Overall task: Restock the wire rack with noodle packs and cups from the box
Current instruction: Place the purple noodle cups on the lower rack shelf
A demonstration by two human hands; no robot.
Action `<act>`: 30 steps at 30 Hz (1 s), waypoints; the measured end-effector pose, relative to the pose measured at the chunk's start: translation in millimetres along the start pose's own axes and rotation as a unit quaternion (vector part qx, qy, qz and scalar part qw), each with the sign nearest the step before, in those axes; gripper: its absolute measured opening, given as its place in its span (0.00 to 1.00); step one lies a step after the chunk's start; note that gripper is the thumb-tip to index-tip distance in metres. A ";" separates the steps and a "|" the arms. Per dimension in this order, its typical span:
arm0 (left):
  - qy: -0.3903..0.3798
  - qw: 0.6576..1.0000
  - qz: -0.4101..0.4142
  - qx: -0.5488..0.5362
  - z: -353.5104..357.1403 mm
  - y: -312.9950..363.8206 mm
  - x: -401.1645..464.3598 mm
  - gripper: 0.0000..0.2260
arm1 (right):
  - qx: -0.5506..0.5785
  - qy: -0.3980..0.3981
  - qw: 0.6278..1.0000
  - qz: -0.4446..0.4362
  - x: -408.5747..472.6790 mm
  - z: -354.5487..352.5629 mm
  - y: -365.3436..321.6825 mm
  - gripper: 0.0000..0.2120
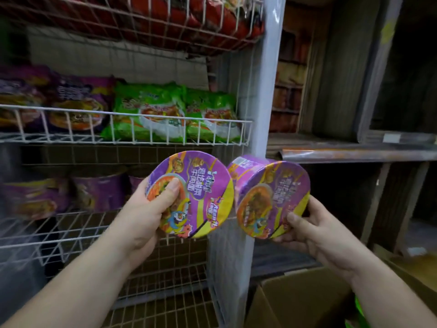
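Purple left cup (pixel 198 195) tilted lid-out, gripped by left hand (pixel 144 216), thumb on lid | right cup (pixel 272 200) at its 3 o'clock, rims near, gripped by right hand (pixel 314 230) | wire rack (pixel 123 129) at 10 o'clock: green packs (pixel 165 110) | box (pixel 298 301) at 5 o'clock

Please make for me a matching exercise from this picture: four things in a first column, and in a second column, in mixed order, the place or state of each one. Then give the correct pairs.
Column one:
1. green noodle packs
2. red packs
3. cardboard box
4. purple noodle cup

Column two:
A. held in the left hand, lid toward the camera
B. in the top wire basket
C. open, at the lower right
D. in the middle wire basket, right of the purple packs

Pairs: 1-D, 2-B, 3-C, 4-A
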State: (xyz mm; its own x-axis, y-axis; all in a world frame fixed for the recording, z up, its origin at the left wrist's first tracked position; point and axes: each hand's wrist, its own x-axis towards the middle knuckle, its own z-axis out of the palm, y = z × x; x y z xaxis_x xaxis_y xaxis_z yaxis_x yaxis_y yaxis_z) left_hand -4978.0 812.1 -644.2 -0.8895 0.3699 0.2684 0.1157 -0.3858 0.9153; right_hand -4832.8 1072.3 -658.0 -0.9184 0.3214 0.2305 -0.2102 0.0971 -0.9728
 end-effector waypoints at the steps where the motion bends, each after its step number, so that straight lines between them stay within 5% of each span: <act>1: 0.012 1.000 -0.001 0.002 -8.7 3.2 2.5 0.23 | -0.005 -0.002 1.000 0.000 3.1 9.2 -1.2 0.22; 6: 0.061 0.998 -0.029 0.016 -46.2 15.9 16.4 0.26 | -0.032 -0.024 0.999 -0.001 25.1 52.1 -4.9 0.15; 13: 0.151 0.982 -0.101 0.055 -52.4 12.9 40.3 0.17 | -0.056 -0.006 0.997 0.060 65.2 77.1 -0.1 0.10; 19: 0.148 0.964 -0.208 0.079 -48.9 10.5 47.1 0.11 | -0.038 0.038 0.989 0.140 78.8 87.0 -1.7 0.12; 23: 0.169 0.949 -0.195 0.181 -45.3 8.3 48.8 0.21 | -0.075 0.041 0.982 0.170 81.6 95.1 -3.5 0.13; 26: 0.185 0.902 -0.196 0.337 -51.9 0.3 57.7 0.37 | -0.095 0.040 0.979 0.174 82.4 97.1 0.8 0.15; 30: 0.143 0.853 -0.200 0.460 -55.4 0.7 57.3 0.38 | -0.124 0.033 0.976 0.175 80.8 95.7 6.8 0.18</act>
State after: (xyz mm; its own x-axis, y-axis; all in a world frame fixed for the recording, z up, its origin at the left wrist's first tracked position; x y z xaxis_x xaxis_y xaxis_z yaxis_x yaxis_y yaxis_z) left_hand -5053.3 786.2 -644.8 -0.9954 0.0440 -0.0849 -0.0418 0.5982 0.8002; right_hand -4940.5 1008.9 -648.1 -0.8945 0.4342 -0.1065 0.2076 0.1924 -0.9591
